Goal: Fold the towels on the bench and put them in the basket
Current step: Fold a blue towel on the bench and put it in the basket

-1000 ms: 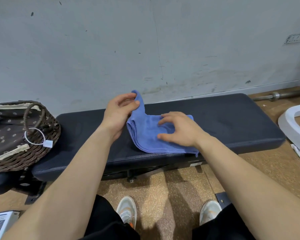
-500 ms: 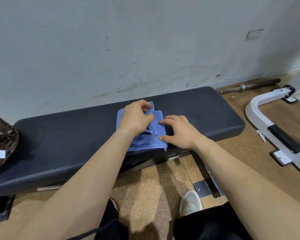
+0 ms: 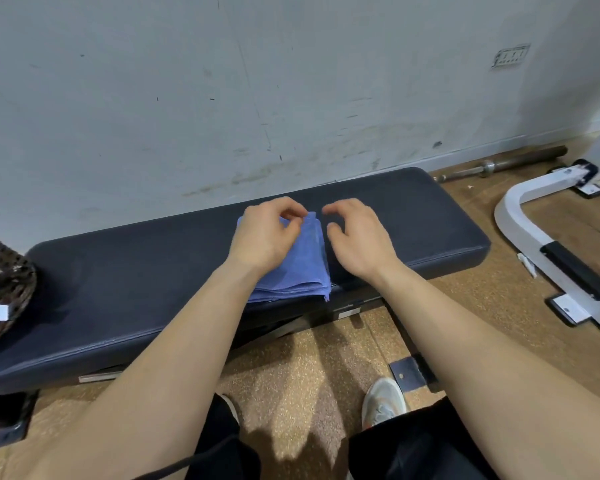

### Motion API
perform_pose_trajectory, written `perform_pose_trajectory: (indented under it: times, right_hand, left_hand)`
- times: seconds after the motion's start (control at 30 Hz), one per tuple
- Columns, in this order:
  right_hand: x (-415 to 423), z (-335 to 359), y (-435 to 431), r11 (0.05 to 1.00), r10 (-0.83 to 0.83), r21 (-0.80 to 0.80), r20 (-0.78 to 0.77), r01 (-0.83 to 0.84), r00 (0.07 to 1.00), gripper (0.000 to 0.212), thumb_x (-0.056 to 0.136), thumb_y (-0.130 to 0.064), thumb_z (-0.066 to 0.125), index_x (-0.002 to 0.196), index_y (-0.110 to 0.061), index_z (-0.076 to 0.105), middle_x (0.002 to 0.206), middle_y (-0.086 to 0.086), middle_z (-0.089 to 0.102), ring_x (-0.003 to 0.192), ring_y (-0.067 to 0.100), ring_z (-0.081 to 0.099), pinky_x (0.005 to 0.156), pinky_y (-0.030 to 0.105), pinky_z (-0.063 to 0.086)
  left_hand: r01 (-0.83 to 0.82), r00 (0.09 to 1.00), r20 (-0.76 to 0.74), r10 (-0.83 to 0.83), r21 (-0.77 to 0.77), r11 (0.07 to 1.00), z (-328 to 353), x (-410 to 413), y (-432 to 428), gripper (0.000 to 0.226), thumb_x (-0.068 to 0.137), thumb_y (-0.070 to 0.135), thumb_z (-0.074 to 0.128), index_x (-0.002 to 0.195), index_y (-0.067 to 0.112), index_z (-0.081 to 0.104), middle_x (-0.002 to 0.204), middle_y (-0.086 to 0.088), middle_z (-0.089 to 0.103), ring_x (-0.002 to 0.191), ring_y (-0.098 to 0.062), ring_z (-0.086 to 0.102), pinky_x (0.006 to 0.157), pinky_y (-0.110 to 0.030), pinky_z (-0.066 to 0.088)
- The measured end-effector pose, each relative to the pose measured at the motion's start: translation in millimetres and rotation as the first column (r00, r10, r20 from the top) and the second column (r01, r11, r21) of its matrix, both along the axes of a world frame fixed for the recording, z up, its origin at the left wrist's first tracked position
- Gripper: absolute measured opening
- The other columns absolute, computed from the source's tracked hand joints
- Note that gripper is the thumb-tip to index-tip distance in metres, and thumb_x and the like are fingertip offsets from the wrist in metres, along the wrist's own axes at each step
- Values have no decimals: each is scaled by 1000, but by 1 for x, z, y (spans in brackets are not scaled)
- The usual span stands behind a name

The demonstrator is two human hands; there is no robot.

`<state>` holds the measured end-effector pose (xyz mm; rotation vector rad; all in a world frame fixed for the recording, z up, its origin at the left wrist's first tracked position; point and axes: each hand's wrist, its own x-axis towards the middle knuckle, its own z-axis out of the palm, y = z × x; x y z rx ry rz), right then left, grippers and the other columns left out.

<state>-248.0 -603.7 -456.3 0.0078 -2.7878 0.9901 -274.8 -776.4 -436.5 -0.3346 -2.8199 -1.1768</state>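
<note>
A folded blue towel (image 3: 302, 268) lies flat on the dark padded bench (image 3: 118, 271), near its front edge. My left hand (image 3: 264, 240) rests over the towel's left part, its thumb and fingertips pinching the top layer at the far edge. Just right of the towel hovers my right hand (image 3: 357, 240), fingers loosely curled and holding nothing. The brown wicker basket (image 3: 4, 289), with a white tag hanging from it, stands at the bench's left end and is cut off by the frame edge.
A grey wall runs directly behind the bench. On the floor to the right are a white metal frame (image 3: 534, 244) and a steel bar (image 3: 499, 164) along the wall. My knees and shoes (image 3: 383, 403) are below the bench front.
My left hand brought the raised towel flap over to the right and laid it flat, making a narrower fold. My right hand lifted off the towel and moved beside it. The view swung right.
</note>
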Motion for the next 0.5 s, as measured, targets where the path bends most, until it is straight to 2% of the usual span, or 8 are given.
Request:
perform_pose_trajectory:
  times: [0.1, 0.17, 0.27, 0.4, 0.5]
  right_hand:
    - [-3, 4, -28, 975, 137, 187, -67, -122, 988, 48, 94, -20, 48, 142, -15, 52, 149, 1, 47, 135, 24, 42, 108, 36, 37]
    - [-5, -1, -44, 921, 224, 321, 24, -219, 974, 56, 97, -27, 44, 151, -12, 39, 159, 6, 34, 146, 24, 30, 119, 38, 24]
    - [-10, -14, -51, 838, 215, 460, 214, -293, 953, 67, 102, -41, 30, 159, -10, 12, 167, 7, 7, 154, 21, 5, 124, 43, 5]
    - [-9, -28, -41, 838, 156, 462, 310, -292, 938, 76, 101, -57, 17, 159, -13, -4, 167, 3, -9, 154, 16, -8, 125, 44, -2]
    - [-6, -32, -34, 866, 148, 410, 338, -287, 929, 78, 100, -60, 16, 159, -15, -8, 166, 1, -15, 153, 14, -10, 125, 43, -3]
  left_hand:
    - [-89, 987, -147, 62, -183, 979, -4, -4, -23, 24, 94, 19, 57, 113, 28, 69, 115, 12, 69, 107, -13, 61, 90, -32, 49]
    - [-61, 991, -135, 23, -284, 957, -13, -9, -36, 30, 97, 19, 54, 125, 25, 64, 133, 8, 60, 124, -16, 53, 97, -34, 44]
    - [1, 997, -68, -26, -355, 935, -28, -13, -48, 40, 100, 23, 50, 140, 21, 53, 152, 6, 45, 142, -14, 36, 111, -34, 35]
    - [59, 997, -23, -72, -346, 936, -39, -12, -51, 47, 103, 30, 44, 149, 20, 42, 159, 5, 33, 150, -12, 21, 119, -34, 27]
    - [114, 993, 32, -111, -415, 903, -44, -10, -47, 53, 105, 35, 36, 155, 19, 30, 164, 5, 20, 152, -12, 10, 123, -40, 17]
